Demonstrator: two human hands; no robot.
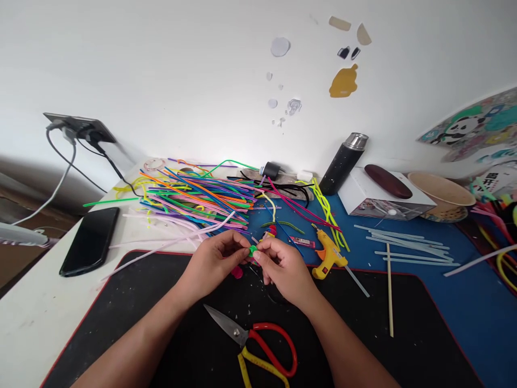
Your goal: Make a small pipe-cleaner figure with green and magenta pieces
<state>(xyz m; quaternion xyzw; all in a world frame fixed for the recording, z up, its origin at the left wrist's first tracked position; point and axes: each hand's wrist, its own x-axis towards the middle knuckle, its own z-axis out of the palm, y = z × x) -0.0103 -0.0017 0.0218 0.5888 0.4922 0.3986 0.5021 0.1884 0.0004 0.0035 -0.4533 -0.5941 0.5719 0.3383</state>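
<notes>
My left hand [216, 258] and my right hand [283, 267] meet over the black mat [404, 334], fingers pinched together on a small green pipe-cleaner piece [252, 250]. A bit of pink [237, 272] shows under my left hand. A heap of coloured pipe cleaners [194, 199] lies just beyond my hands. Red-handled scissors [258, 339] lie on the mat between my forearms, blades pointing left.
A yellow glue gun [329, 253] and several glue sticks [407, 245] lie to the right on the blue mat. A black phone [89, 240] rests at the left. A dark flask [343, 164], a white box [379, 202], a bowl [442, 195] and a wooden stick [390, 291] sit at the right.
</notes>
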